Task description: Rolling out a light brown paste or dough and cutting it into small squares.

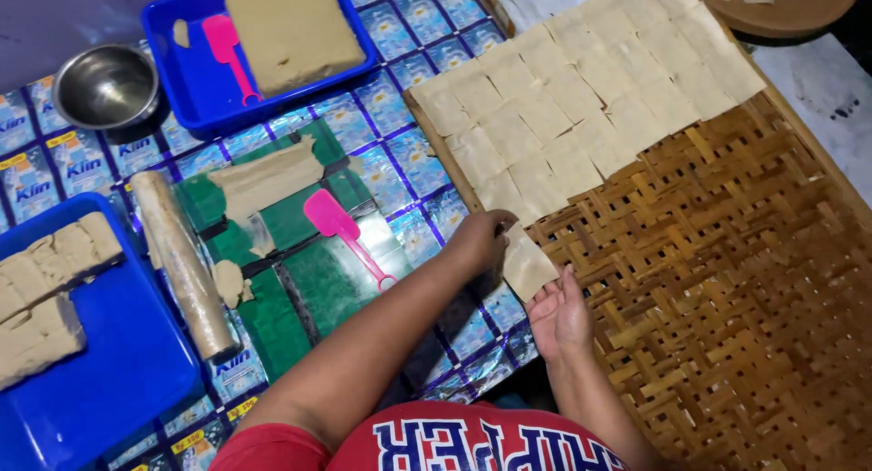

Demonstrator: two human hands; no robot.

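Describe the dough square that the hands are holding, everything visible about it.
The dough square is a thin, flat, pale tan sheet, roughly square, turned diamond-wise. It lies at the near-left edge of the woven bamboo tray, just below the rows of like squares already laid there. The left hand pinches its upper-left corner; the right hand touches its lower edge with the fingertips. Its surface looks smooth and soft, unbroken.

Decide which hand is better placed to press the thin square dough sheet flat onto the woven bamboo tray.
Probably the right hand: it lies open beside the thin square dough sheet over the woven bamboo tray, while the left hand pinches the sheet's upper corner.
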